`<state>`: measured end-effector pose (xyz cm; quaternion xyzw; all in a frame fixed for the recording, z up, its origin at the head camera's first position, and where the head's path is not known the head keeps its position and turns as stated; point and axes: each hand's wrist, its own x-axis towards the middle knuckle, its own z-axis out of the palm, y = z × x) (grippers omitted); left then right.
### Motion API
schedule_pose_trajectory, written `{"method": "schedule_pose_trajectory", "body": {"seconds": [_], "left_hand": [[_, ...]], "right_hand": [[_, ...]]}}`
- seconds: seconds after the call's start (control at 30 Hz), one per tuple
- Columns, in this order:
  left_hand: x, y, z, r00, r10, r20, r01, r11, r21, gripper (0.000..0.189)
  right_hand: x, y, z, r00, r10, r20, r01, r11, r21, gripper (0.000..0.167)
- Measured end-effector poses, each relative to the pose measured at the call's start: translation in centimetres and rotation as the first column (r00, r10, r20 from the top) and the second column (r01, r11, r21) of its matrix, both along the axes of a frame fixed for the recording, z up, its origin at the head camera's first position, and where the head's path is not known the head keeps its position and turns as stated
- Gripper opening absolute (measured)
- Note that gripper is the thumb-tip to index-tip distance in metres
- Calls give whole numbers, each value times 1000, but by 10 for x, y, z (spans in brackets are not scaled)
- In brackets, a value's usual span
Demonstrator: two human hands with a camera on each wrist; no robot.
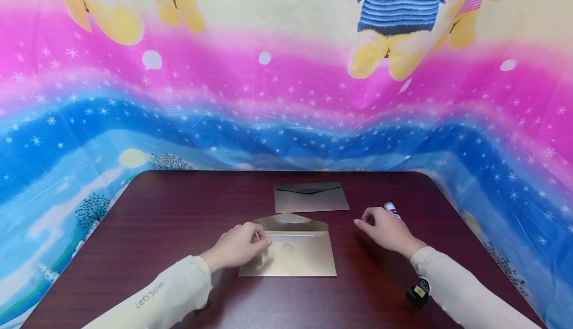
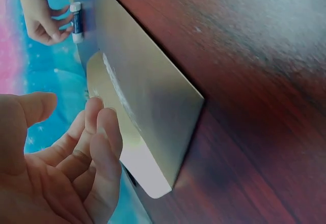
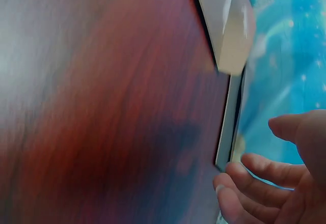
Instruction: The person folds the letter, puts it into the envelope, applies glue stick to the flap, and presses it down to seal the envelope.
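Observation:
A gold envelope lies on the table with its flap folded out away from the person. Whitish streaks show along the flap and the envelope's mouth. The left hand hovers over the envelope's left side, fingers loosely bent and holding nothing; the left wrist view shows its thumb apart from the fingers. Right of the envelope, the right hand hangs loosely curled. A glue stick lies just behind it, partly hidden by the hand. In the right wrist view nothing sits between thumb and fingers.
A second envelope, its flap folded down, lies behind the first. The dark red wooden table reaches back to a patterned cloth hanging behind and at both sides. Cameras are strapped under the wrists, the right one plainly visible.

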<state>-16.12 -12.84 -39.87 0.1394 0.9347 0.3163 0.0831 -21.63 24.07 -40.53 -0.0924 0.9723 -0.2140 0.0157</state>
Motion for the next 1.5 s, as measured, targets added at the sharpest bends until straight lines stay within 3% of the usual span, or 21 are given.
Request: {"method": "schedule_pose_trajectory", "body": {"seconds": [0.3, 0.53, 0.77, 1.03, 1.2, 1.5], "left_hand": [[0, 21, 2, 998, -21, -53, 19, 999, -38, 18], [5, 41, -3, 994, -91, -62, 90, 996, -6, 21], [12, 53, -8, 987, -156, -42, 158, 986, 44, 23], [25, 59, -8, 983, -163, -79, 162, 986, -24, 23], [31, 62, -10, 983, -170, -67, 168, 985, -31, 21], [37, 60, -3, 983, -173, -62, 173, 985, -5, 18]], "right_hand": [[-7, 37, 5, 996, -41, -74, 43, 999, 30, 24], [-18, 64, -3, 990, -88, -114, 89, 996, 1, 27], [-25, 81, -12, 987, -146, -68, 147, 989, 19, 28], [-23, 86, -14, 981, -177, 81, 174, 984, 41, 33], [-25, 86, -18, 983, -146, 114, 142, 989, 38, 30], [-20, 61, -9, 1000, -14, 16, 14, 1000, -7, 29]]}}
